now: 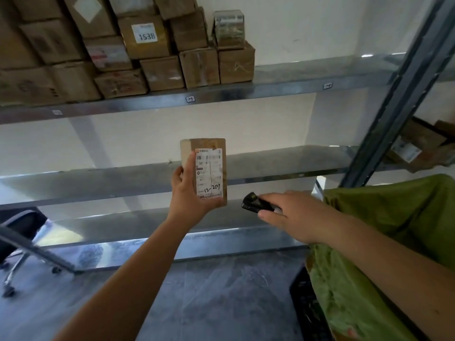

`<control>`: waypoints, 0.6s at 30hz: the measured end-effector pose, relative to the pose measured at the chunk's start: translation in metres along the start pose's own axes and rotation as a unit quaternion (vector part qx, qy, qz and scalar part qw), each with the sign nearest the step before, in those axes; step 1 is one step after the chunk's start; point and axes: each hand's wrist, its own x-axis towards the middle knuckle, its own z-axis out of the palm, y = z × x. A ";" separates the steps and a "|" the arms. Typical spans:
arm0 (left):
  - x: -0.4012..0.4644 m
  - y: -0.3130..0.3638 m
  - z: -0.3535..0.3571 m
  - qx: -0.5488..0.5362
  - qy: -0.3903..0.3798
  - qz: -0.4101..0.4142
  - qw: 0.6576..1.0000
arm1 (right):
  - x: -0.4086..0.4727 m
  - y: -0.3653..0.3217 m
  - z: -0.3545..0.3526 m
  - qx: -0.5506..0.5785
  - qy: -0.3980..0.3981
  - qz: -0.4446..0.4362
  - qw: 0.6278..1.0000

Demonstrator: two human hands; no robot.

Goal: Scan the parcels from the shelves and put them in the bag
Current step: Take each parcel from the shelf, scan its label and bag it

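My left hand (184,190) grips a small brown cardboard parcel (211,148) upright in front of the middle shelf, its white shipping label facing me. My right hand (293,212) holds a small black scanner (256,204) just to the right of the parcel's lower end, its head pointing left toward the label. A green bag (394,217) hangs open at the right, under my right forearm. Several brown cardboard parcels (147,40) are stacked on the top shelf (283,87) at upper left.
Metal shelving runs across the view, with a bare middle shelf (283,166) and lower shelf (221,237). A grey upright post (406,82) slants at the right, more boxes (418,148) behind it. An office chair (17,242) stands at the left, a black crate (305,303) beneath the bag.
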 end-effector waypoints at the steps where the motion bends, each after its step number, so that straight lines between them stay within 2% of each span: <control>1: 0.002 -0.002 -0.002 0.000 0.000 0.001 1.000 | 0.000 -0.002 0.002 0.001 -0.006 -0.001 1.000; 7: 0.011 -0.015 -0.013 -0.001 0.017 -0.003 1.000 | -0.005 -0.015 0.011 -0.002 -0.018 0.003 1.000; 18: 0.009 -0.032 -0.014 -0.015 -0.006 0.005 1.000 | -0.010 -0.029 0.023 -0.050 -0.043 0.048 0.997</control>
